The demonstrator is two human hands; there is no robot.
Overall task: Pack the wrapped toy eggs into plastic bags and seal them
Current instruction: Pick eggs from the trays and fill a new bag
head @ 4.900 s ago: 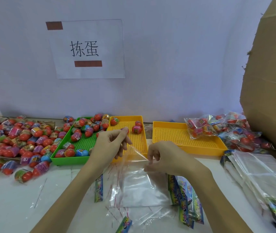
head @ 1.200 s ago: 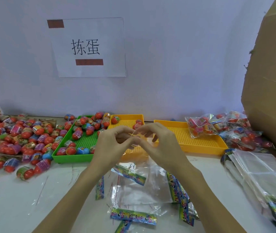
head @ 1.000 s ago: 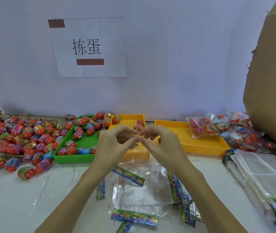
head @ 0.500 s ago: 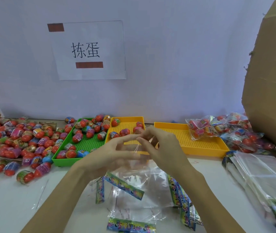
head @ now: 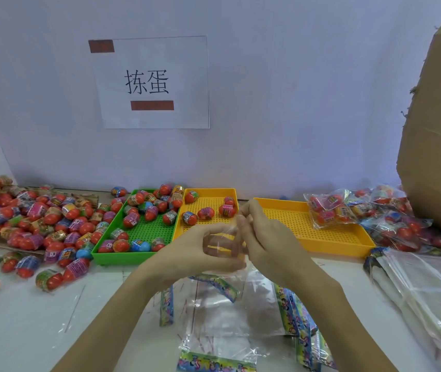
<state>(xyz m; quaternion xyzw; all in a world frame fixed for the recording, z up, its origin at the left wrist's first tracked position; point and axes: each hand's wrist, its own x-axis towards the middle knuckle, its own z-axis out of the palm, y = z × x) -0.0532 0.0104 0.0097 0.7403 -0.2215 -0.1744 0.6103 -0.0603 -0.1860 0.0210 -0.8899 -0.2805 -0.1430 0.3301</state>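
Cardboard box (head: 439, 146) far right. White table (head: 21, 326): loose wrapped eggs (head: 34, 213) heaped left. Green tray (head: 144, 232) holds eggs; middle yellow tray (head: 208, 205) a few; right yellow tray (head: 313, 226) bare. Filled bags (head: 375, 213) behind it. Left hand (head: 195, 253) and right hand (head: 265, 237), fingers curled, pinch a clear bag (head: 222, 242) open above flat bags (head: 230, 312), partly blocking the middle tray.

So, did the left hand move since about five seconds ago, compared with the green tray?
Yes. The left hand moved right, off the green tray, and now holds the clear bag before the middle yellow tray.
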